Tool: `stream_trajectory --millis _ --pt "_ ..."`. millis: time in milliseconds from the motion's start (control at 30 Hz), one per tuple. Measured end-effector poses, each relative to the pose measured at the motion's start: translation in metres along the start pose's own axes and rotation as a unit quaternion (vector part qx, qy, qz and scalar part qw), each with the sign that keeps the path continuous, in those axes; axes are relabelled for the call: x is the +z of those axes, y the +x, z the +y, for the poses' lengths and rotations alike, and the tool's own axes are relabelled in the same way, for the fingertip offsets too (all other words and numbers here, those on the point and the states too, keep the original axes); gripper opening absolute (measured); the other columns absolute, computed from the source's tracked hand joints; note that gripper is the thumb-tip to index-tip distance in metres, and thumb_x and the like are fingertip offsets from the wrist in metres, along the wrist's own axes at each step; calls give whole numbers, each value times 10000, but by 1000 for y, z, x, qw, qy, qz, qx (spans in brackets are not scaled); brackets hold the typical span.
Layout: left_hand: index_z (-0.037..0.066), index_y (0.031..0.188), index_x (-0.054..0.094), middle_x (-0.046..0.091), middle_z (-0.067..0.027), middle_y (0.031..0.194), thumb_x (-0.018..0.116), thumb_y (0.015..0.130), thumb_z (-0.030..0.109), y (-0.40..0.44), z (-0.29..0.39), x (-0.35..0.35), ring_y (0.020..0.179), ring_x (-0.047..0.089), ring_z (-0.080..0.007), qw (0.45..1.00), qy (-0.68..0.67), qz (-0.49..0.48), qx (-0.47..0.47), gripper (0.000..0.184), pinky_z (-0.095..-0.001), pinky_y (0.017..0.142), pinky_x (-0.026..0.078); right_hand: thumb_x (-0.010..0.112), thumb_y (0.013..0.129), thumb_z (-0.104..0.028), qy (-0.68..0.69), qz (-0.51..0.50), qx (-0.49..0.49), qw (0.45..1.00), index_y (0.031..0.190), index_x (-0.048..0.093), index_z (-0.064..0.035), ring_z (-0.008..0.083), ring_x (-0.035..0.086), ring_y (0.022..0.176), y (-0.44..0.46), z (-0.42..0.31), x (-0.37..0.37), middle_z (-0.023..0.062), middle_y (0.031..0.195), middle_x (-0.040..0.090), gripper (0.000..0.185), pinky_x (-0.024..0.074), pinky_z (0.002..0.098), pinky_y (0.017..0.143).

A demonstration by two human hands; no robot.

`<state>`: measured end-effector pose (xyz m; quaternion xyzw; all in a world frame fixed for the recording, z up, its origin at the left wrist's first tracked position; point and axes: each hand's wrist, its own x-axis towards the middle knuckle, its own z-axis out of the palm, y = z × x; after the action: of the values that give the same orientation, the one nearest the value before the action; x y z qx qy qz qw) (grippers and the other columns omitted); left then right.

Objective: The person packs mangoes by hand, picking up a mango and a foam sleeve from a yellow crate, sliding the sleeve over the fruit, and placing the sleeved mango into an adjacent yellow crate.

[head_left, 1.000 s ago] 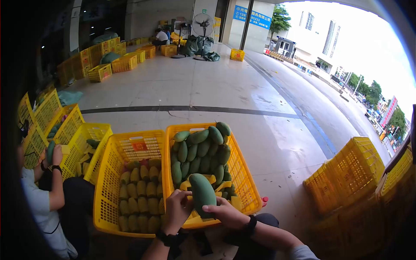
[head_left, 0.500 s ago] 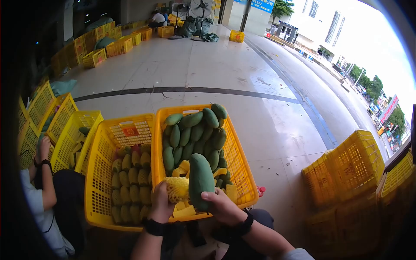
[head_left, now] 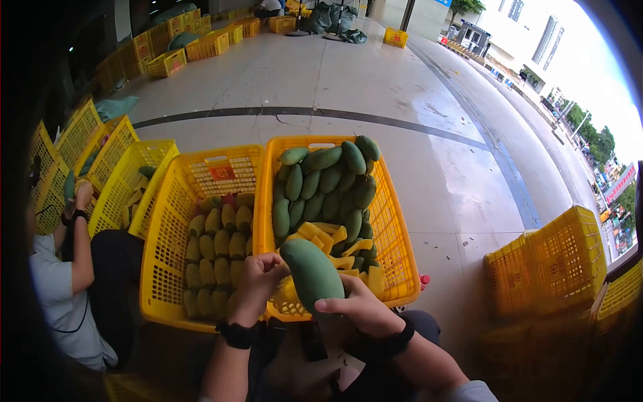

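Observation:
My right hand (head_left: 367, 309) grips a large green mango (head_left: 312, 273), thumb across its lower end, above the right yellow crate (head_left: 395, 248). At the mango's left side is my left hand (head_left: 258, 283), its fingers pinched together; what they hold, if anything, is hidden. Green mangoes (head_left: 329, 179) fill the far part of that crate, and yellow foam net sleeves (head_left: 320, 234) lie over the nearer ones. In the left yellow crate (head_left: 161, 268), mangoes in netting (head_left: 221, 242) stand in rows.
At the left edge, a co-worker (head_left: 67, 281) holds a green mango (head_left: 69, 187) beside more yellow crates (head_left: 110, 201). Stacked crates (head_left: 546, 264) stand on the right. A red bottle cap (head_left: 424, 280) shows by the right crate. Farther back are crates and green sacks (head_left: 340, 19).
The yellow foam sleeve seen spread in my left hand half a second ago no longer shows clearly there. The mango now tilts left, its upper end near my left fingers. The view has tipped downward.

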<state>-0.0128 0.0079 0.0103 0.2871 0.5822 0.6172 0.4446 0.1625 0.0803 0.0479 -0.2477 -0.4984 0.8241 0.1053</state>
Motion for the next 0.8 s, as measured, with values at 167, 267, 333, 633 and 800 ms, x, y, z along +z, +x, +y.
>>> stream_trajectory --millis 167,267,333,633,800 --pt "-32 749 611 528 25 562 672 725 101 -5 10 -21 516 438 -7 988 130 39 75 148 -173 465 342 729 650 -297 -234 37 -65 969 1053 481 77 183 579 820 -1 7 -6 144 905 589 604 458 277 726" --pt "-27 728 619 524 -38 517 668 710 106 -13 19 -19 471 454 -60 952 260 76 139 143 -206 450 347 735 639 -296 -347 54 -91 932 1002 497 82 199 600 780 -2 9 -5 165 834 602 576 466 292 698" --pt "-35 729 616 534 -38 534 635 723 51 -19 29 -12 493 463 -49 903 365 98 205 88 -195 451 346 741 625 -301 -370 61 -98 922 957 500 81 258 614 755 0 9 -6 202 792 597 560 469 313 686" --pt "1 857 583 467 -44 633 588 731 53 -31 4 32 549 540 -166 670 617 63 407 136 -266 465 451 763 560 -238 -507 94 -134 846 865 496 67 349 585 775 12 23 -4 224 778 578 507 464 356 653" --pt "-11 955 585 447 -27 641 568 734 52 -42 4 50 540 491 -135 634 640 28 434 230 -235 460 442 689 612 -123 -342 126 -185 913 911 505 48 311 601 778 22 36 -11 191 802 594 390 463 340 651"
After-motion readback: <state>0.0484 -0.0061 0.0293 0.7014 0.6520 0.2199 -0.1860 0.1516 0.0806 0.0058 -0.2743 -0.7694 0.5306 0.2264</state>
